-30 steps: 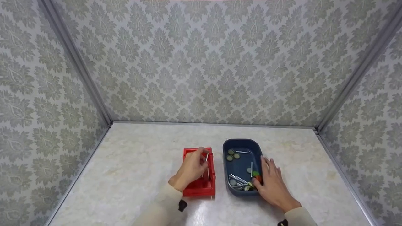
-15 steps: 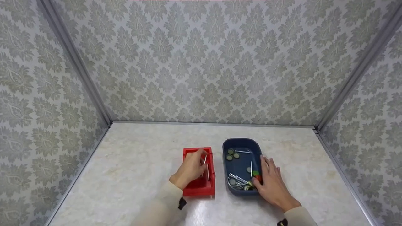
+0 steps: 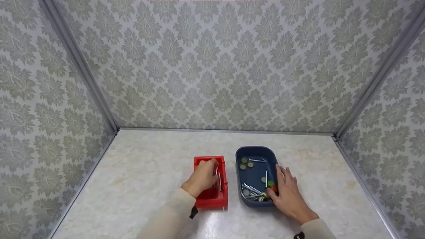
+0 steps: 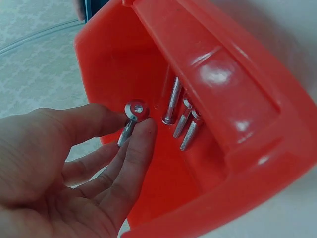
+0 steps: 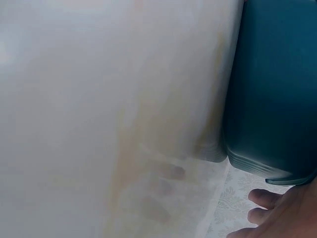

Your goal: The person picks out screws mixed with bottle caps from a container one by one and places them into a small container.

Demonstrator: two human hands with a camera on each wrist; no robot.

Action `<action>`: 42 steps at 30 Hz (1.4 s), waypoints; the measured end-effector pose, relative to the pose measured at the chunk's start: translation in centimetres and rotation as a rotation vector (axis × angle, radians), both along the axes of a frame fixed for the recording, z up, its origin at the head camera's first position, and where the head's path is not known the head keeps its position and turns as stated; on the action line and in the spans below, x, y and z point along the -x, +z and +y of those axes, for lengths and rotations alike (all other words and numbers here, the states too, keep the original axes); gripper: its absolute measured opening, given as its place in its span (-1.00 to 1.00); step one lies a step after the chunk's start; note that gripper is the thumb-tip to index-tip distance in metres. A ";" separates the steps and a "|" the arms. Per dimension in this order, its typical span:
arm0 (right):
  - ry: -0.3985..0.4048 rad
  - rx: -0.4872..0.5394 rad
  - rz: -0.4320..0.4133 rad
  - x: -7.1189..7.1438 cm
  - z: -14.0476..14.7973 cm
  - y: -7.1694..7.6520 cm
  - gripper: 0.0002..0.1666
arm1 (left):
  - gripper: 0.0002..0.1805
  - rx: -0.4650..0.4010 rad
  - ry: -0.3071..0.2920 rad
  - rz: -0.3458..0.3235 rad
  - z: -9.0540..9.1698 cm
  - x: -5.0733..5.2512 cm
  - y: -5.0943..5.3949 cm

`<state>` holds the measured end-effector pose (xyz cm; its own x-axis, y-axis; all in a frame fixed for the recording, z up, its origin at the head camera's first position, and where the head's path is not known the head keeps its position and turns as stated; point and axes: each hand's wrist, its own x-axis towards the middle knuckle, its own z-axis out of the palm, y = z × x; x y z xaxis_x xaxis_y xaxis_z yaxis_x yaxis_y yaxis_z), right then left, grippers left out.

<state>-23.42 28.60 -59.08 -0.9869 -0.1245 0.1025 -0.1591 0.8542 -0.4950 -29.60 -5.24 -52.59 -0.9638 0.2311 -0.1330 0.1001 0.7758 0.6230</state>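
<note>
My left hand [image 3: 203, 176] is inside the red bin [image 3: 211, 203]. In the left wrist view its thumb and fingers pinch a silver bolt [image 4: 127, 131], with the round head up. Three more bolts [image 4: 190, 131] lie in the red bin [image 4: 158, 198] beside the fingertips. My right hand [image 3: 289, 196] rests on the right rim of the dark blue tray [image 3: 256, 148], thumb over the edge near the orange and green pieces [image 3: 270, 183]. The right wrist view shows the tray's outer side [image 5: 272, 89] and the hand's fingers [image 5: 265, 198].
In the blue tray lie several silver bolts [image 3: 251, 189], with several round greyish-green discs [image 3: 243, 166]. The pale marbled table [image 3: 149, 159] surrounds both containers, and patterned walls [image 3: 225, 66] stand behind and at both sides.
The bolt in my left hand has tilted and dropped slightly lower into the red bin, the fingers lowering with it. My right hand has stayed at the tray's rim.
</note>
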 end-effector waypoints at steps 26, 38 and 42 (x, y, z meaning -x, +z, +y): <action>-0.009 -0.013 -0.018 0.0 -0.1 0.0 0.19 | -0.64 0.047 -0.040 0.080 -0.3 0.0 -0.5; 0.007 -0.015 -0.010 0.0 0.0 0.2 0.18 | -0.64 0.024 -0.013 0.157 0.7 -0.8 1.2; 0.012 -0.016 -0.012 -0.1 0.1 0.2 0.16 | -0.66 0.041 -0.023 0.237 1.3 -1.2 1.6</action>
<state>-23.29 28.69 -58.91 -0.9865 -0.1379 0.0884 -0.1635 0.8601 -0.4831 -28.39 -3.90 -51.04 -0.9637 0.2526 0.0865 0.2578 0.7960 0.5477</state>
